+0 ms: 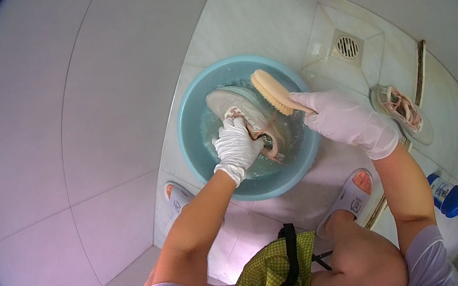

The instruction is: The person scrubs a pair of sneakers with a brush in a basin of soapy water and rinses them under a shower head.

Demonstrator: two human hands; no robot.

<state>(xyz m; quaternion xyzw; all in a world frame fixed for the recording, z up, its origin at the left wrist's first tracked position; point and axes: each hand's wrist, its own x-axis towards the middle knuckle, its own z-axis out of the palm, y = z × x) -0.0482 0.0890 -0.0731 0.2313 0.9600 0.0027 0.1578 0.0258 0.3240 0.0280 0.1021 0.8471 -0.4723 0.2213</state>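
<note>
Head view: left hand [236,146] grips shoe [254,115] from above, right hand [343,115] holds brush [271,91] by its handle [306,106], bristles [271,100] shoeward; short strokes with shoe braced probably work best, shoe sitting in water [208,129] inside blue basin [189,140], second shoe [404,111] on floor [256,8], well right.

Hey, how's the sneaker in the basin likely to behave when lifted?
The sneaker may feel heavy for its size, since it sits in water in the blue basin. Wet, it's probably slippery under the gloved left hand.
</note>
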